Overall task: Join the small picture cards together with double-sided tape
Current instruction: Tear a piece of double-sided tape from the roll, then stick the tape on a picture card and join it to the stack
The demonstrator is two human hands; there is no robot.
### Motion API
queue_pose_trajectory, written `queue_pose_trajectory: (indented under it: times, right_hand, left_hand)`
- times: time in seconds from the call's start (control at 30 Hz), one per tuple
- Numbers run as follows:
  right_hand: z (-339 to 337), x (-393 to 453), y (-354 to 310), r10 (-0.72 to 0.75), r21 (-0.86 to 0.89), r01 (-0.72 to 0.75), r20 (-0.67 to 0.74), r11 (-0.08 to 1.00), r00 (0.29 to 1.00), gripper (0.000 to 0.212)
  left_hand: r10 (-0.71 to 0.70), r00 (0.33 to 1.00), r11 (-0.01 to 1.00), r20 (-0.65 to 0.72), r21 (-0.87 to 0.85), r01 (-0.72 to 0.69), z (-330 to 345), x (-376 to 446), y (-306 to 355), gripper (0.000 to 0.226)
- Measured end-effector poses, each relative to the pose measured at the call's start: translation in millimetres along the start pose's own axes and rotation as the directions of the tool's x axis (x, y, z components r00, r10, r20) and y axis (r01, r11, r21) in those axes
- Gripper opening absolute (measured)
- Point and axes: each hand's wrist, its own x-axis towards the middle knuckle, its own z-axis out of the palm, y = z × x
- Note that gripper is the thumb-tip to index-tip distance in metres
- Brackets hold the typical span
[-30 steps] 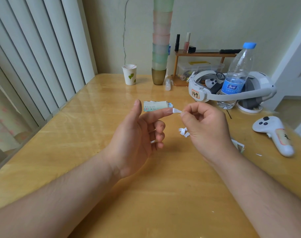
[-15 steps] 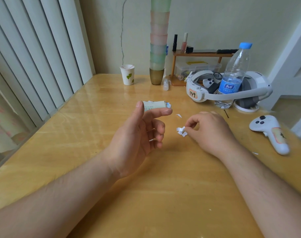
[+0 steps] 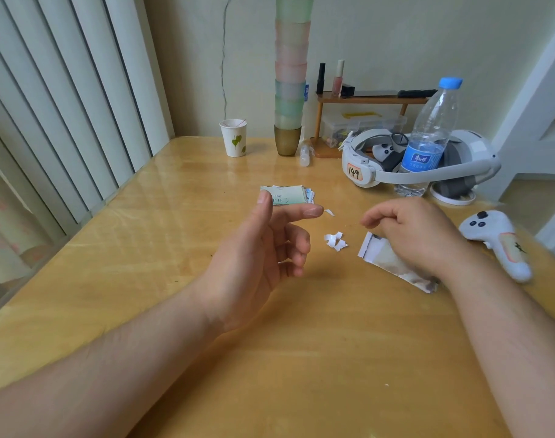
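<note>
A small stack of picture cards (image 3: 288,195) lies on the table just behind my left thumb. My left hand (image 3: 263,248) hovers above the table with the index finger stretched out and the other fingers curled, holding nothing. A tiny white tape scrap (image 3: 329,212) sits right at that fingertip; I cannot tell whether it touches the finger. Crumpled white backing scraps (image 3: 335,241) lie between my hands. My right hand (image 3: 418,235), fingers loosely curled, rests over a long picture card (image 3: 393,263) lying flat, with nothing visibly pinched.
A white controller (image 3: 497,241) lies to the right. A headset (image 3: 380,172) and a water bottle (image 3: 428,147) stand behind it. At the back are a paper cup (image 3: 234,138), a tall stack of cups (image 3: 290,90) and a small wooden shelf (image 3: 364,101). Vertical blinds (image 3: 64,105) line the left edge.
My right hand pulled white backing off at my left fingertip, dropped it on the scrap pile, then moved right over the long card. My left hand has barely moved.
</note>
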Motion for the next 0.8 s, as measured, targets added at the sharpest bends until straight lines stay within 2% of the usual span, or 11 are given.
queue_pose_trajectory:
  times: [0.07, 0.13, 0.17, 0.23, 0.3, 0.5, 0.67, 0.8]
  right_hand:
    - [-10.4, 1.7, 9.5, 0.013, -0.027, -0.012, 0.045, 1.000, 0.999, 0.036]
    - [-18.4, 1.1, 16.2, 0.046, -0.073, -0.038, 0.116, 0.997, 0.992, 0.019]
    - [-19.9, 0.5, 18.6, 0.067, -0.098, -0.052, 0.165, 0.994, 0.984, 0.018]
    - [-17.8, 0.3, 22.8, 0.096, -0.174, -0.052, 0.258, 0.983, 0.961, 0.043]
    - [-12.5, 1.5, 23.4, 0.099, -0.225, -0.029, 0.303, 0.974, 0.948, 0.054]
    - [-8.9, 3.1, 25.0, 0.178, -0.183, -0.135, 0.249, 0.974, 0.952, 0.038]
    - [-13.2, 1.2, 24.1, 0.222, -0.106, -0.206, 0.179, 0.973, 0.958, 0.046]
    - [-17.8, 2.4, 27.1, 0.236, -0.055, -0.229, 0.201, 0.972, 0.951, 0.039]
  left_hand:
    - [-0.004, 1.000, 1.000, 0.009, 0.012, 0.004, 1.2, -0.3, -2.2, 0.071]
    - [-0.019, 1.000, 0.999, 0.021, 0.028, 0.018, 3.4, -0.8, -5.1, 0.071]
    - [-0.030, 0.999, 0.999, 0.028, 0.033, 0.029, 4.9, -1.1, -6.7, 0.071]
    - [-0.052, 0.998, 0.998, 0.039, 0.041, 0.051, 7.7, -1.0, -9.7, 0.072]
    - [-0.075, 0.996, 0.996, 0.045, 0.053, 0.072, 9.3, -1.1, -11.4, 0.073]
    - [-0.091, 0.995, 0.996, 0.049, 0.024, 0.090, 8.4, 0.2, -11.9, 0.072]
    - [-0.090, 0.994, 0.996, 0.054, 0.012, 0.090, 7.7, 0.4, -12.0, 0.073]
    - [-0.095, 0.994, 0.996, 0.059, 0.004, 0.094, 7.2, 0.7, -12.2, 0.073]
